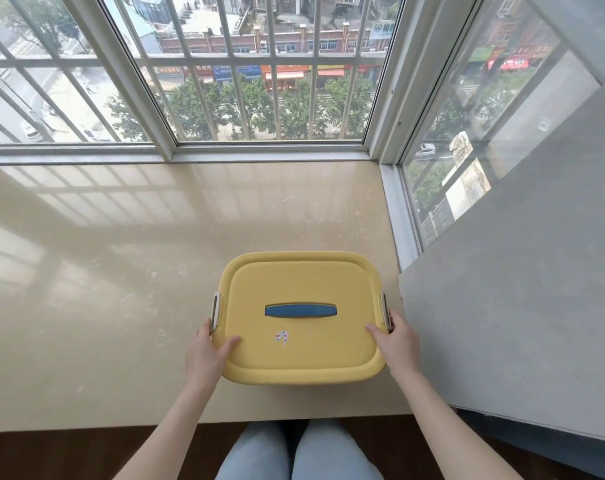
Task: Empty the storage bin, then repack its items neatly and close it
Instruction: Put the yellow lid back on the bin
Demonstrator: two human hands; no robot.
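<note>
The closed storage bin [294, 351] sits near the front edge of the window ledge [121, 306], just beside the wall [502, 323]. The left grip [207, 351] and right grip [396, 344] each clasp a side at its latch, thumbs on the lid, probably to unclip it. Open room lies leftward.

One yellow storage bin [299, 355] near right, one blue handle [300, 311], one sticker [283, 337], two white latches, left latch [216, 311] and right latch [385, 310], plus two hands, left hand [207, 351] and right hand [396, 344].
</note>
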